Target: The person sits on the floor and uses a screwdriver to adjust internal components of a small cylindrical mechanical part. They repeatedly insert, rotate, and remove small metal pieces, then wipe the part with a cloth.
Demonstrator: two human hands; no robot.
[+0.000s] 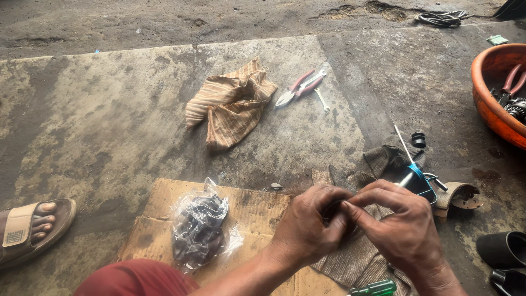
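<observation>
Two bare hands are meeting low in the frame, just above a grey woven rag (356,257) that is lying partly over a flattened sheet of cardboard (257,211). The left hand (307,225) is curling shut around a small dark part (330,212), and the right hand (402,225) is pressing in from the other side, its thumb and forefinger pinching at the same spot. The two are working close together, seemingly so that one is steadying the piece while the other is handling it. What the part actually is cannot be made out; the fingers are covering nearly all of it.

A clear plastic bag of dark pieces (200,227) is sitting on the cardboard just left of the hands, within easy reach. Just beyond the right hand, a blue-trimmed dark object (419,183) with a thin rod sticking out is resting on the rag, and a curved, rusty metal piece (460,196) is lying beside it. A green screwdriver handle (375,288) is poking in at the bottom edge, its shaft cut off.

Farther out on the stained concrete floor (109,109), a striped tan cloth (230,104), red-handled pliers (300,87) and a small spanner (322,100) are lying near one another. An orange basin (490,104) holding tools is being cropped by the right edge, and a sandalled foot (33,225) is showing at the left.
</observation>
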